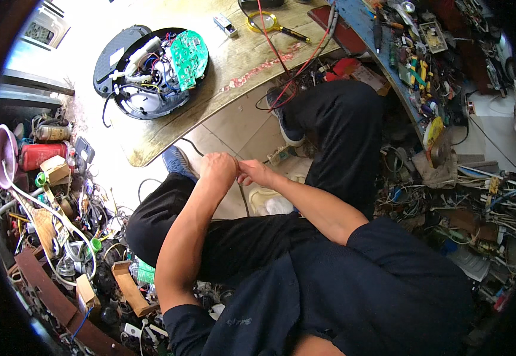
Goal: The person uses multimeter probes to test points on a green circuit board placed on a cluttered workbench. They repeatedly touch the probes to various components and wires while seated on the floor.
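Hands, one pair, bare: left hand (pixel 217 168) and right hand (pixel 256 172) together in the gap before the table, fingertips meeting. I cannot tell from here whether anything small is pinched between them.

Table, one, wooden (pixel 234 53), worn top: just beyond the hands, its near edge running aslant, with a reddish scuffed streak across the surface.

Bench, one, blue-topped (pixel 364 32): beyond the hands and well to their right, crowded with hand tools.

Scrap heap, one, mixed: well to the left of the hands, a tangle of cables, boxes and parts.

Round device, one, black shell (pixel 172 108), opened: on the table, beyond the hands and to their left, wiring and inner parts exposed.

Disc, one, grey (pixel 106 71), with a pale label: farther left of the hands, partly behind the shell.

Circuit board, one, green (pixel 189 59): at the shell's right side, leaning over its rim.

Magnifying glass, one, yellow-rimmed (pixel 277 27), black handle: far side of the table, slightly right of the hands.

Box, one, small, white and blue (pixel 225 25): left of the magnifier, almost straight beyond the hands.
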Motion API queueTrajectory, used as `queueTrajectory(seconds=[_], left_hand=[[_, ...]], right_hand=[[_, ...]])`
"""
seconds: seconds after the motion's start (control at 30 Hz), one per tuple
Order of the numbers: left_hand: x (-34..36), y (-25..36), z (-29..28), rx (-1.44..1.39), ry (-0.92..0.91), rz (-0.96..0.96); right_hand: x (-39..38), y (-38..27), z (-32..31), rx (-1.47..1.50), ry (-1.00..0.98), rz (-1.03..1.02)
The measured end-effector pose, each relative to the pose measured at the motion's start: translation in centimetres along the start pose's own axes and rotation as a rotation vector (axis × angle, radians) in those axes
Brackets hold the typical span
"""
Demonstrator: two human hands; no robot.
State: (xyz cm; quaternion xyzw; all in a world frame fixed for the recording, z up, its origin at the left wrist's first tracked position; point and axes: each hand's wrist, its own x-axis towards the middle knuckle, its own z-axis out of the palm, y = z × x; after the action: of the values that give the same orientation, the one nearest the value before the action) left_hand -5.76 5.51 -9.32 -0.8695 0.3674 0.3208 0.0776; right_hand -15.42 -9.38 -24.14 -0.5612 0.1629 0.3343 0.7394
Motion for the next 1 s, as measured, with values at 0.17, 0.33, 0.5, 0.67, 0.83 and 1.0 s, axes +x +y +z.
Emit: queueTrajectory(seconds=[0.17,0.33,0.5,0.67,0.83,1.0], left_hand=[[-0.4,1.2,-1.5,0.045,-0.030,0.049],[-0.7,2.1,-1.4,0.052,0.050,0.111],[-1.2,2.6,-2.5,0.045,0.121,0.151],[-1.6,2.5,-3.7,0.003,0.113,0.179],[-1.9,2.6,-2.8,-0.021,0.130,0.154],[-2.1,2.4,-3.4,-0.041,0.113,0.174]], right_hand=[[2.0,2.1,-2.9,0.238,0.215,0.187],[2.1,4.3,-8.7,-1.094,0.408,0.293],[0.9,3.7,-11.2,-1.211,0.674,0.500],[1.4,2.7,-13.8,-1.111,0.604,0.749],[2.1,2.9,-15.8,-1.136,0.658,0.805],[1.9,2.4,-15.7,-1.192,0.733,0.821]])
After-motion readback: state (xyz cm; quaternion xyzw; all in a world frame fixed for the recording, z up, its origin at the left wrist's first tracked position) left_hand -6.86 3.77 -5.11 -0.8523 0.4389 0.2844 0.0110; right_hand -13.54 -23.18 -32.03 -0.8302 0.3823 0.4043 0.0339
